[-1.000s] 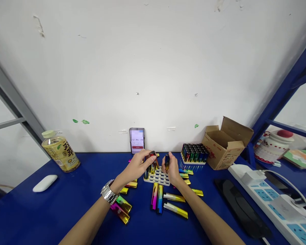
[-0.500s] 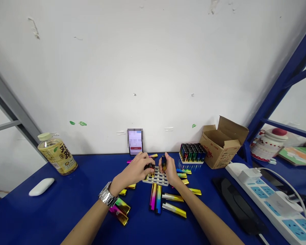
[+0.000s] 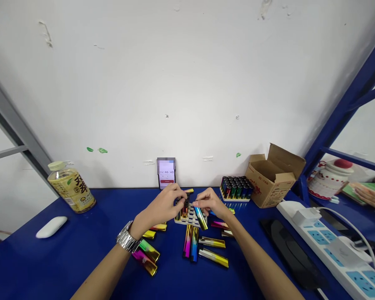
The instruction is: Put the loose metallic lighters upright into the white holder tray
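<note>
My left hand [image 3: 168,204], with a metal watch [image 3: 128,237] on its wrist, has its fingers closed on a dark-topped lighter [image 3: 186,200] at the left side of a white tray with holes [image 3: 190,218]. Other lighters stand upright in that part of the tray, partly hidden by the fingers. My right hand [image 3: 211,202] pinches a shiny blue-and-gold lighter [image 3: 201,218], tilted over the tray's right side. Loose metallic lighters lie around the tray: a pink-gold one [image 3: 188,241] and a blue-gold one [image 3: 194,244] in front, several more on both sides.
A full rack of lighters [image 3: 236,188] stands beside an open cardboard box [image 3: 273,177]. A phone [image 3: 166,177] leans on the wall. There are a bottle [image 3: 71,189], a white case [image 3: 51,227], a black phone [image 3: 293,250] and a power strip [image 3: 334,246]. Another person's hand [image 3: 373,196] shows at far right.
My right hand has turned over, and it now holds a lighter slanting across the tray. My left hand has stayed at the tray's left. Another person's hand has appeared at far right.
</note>
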`<state>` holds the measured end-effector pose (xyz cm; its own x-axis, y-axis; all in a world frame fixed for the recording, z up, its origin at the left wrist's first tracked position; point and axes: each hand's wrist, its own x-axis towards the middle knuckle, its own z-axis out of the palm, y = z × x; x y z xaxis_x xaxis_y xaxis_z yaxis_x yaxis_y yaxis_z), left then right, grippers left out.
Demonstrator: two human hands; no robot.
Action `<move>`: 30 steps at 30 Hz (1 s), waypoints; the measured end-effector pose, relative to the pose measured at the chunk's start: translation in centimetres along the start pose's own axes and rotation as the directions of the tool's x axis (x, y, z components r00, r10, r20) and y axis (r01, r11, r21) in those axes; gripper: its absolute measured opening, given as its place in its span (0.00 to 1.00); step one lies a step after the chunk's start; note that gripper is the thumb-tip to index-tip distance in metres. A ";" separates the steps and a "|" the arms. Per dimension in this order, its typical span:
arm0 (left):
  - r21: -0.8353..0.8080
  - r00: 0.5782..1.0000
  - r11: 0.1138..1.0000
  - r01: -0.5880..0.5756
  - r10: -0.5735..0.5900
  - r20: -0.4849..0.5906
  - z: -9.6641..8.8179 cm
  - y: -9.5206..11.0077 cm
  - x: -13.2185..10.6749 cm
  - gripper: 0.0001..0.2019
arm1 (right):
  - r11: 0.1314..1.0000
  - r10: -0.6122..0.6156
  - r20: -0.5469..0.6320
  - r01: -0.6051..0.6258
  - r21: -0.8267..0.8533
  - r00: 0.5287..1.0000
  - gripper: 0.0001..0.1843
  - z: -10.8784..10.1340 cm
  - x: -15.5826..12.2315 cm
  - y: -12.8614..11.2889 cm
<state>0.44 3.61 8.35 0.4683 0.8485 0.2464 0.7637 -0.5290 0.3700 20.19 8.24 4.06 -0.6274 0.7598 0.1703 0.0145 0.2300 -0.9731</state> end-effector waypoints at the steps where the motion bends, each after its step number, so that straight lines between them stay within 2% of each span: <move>1: 0.005 1.000 1.000 0.020 -0.020 0.000 -0.2 -0.2 0.0 0.13 | 1.000 0.018 0.073 -0.017 -0.009 0.997 0.23 -0.1 -0.1 -0.2; 3: 0.035 0.997 0.997 0.068 -0.069 0.033 -0.6 -0.8 -0.2 0.12 | 1.000 0.021 0.126 -0.018 -0.022 0.992 0.22 -0.1 0.0 -0.2; 7: 0.195 0.977 0.967 0.165 -0.187 0.101 -1.2 -2.1 -0.4 0.09 | 0.997 0.060 0.080 -0.056 -0.055 0.995 0.20 0.6 0.3 0.4; 11: 0.354 0.935 0.908 0.225 -0.303 0.184 -1.6 -3.2 -0.7 0.09 | 0.974 0.041 0.066 -0.025 -0.225 0.997 0.21 0.8 0.3 0.2; 13: 0.398 0.883 0.884 0.246 -0.374 0.285 -1.5 -3.9 -1.1 0.09 | 0.940 0.023 0.095 0.011 -0.341 0.995 0.22 0.8 0.2 -0.3; 15: 0.425 0.805 0.863 0.273 -0.447 0.389 -1.1 -4.7 -1.5 0.11 | 0.885 0.001 0.116 0.054 -0.462 0.993 0.23 0.9 0.1 -0.8; 17: 0.436 0.744 0.850 0.296 -0.492 0.452 -0.7 -5.3 -1.8 0.16 | 0.806 -0.040 0.122 0.104 -0.582 0.992 0.23 1.1 0.1 -1.3; 18: 0.439 0.729 0.846 0.302 -0.502 0.466 -0.6 -5.6 -1.9 0.17 | 0.758 -0.067 0.122 0.130 -0.639 0.990 0.23 1.2 0.0 -1.5; 21: 0.435 0.720 0.849 0.298 -0.500 0.481 -0.3 -5.9 -1.9 0.18 | 0.630 -0.126 0.136 0.185 -0.754 0.983 0.23 1.7 0.0 -1.8; 23: 0.428 0.719 0.854 0.297 -0.495 0.488 -0.3 -5.9 -1.7 0.18 | 0.580 -0.119 0.141 0.184 -0.793 0.983 0.22 1.9 -0.1 -2.0; 26: 0.412 0.719 0.858 0.307 -0.493 0.490 -0.3 -5.7 -1.5 0.16 | 0.565 -0.075 0.115 0.138 -0.814 0.990 0.22 1.9 -0.1 -2.1; 30: 0.380 0.733 0.863 0.334 -0.491 0.472 -0.2 -5.4 -1.2 0.10 | 0.615 0.006 0.129 0.098 -0.783 0.992 0.23 1.7 -0.2 -2.6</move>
<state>-4.34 5.43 6.23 0.1779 0.8882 -0.4236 0.9839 -0.1676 0.0616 18.97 6.50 6.32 -0.7224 0.6765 0.1429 0.5568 0.6917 -0.4599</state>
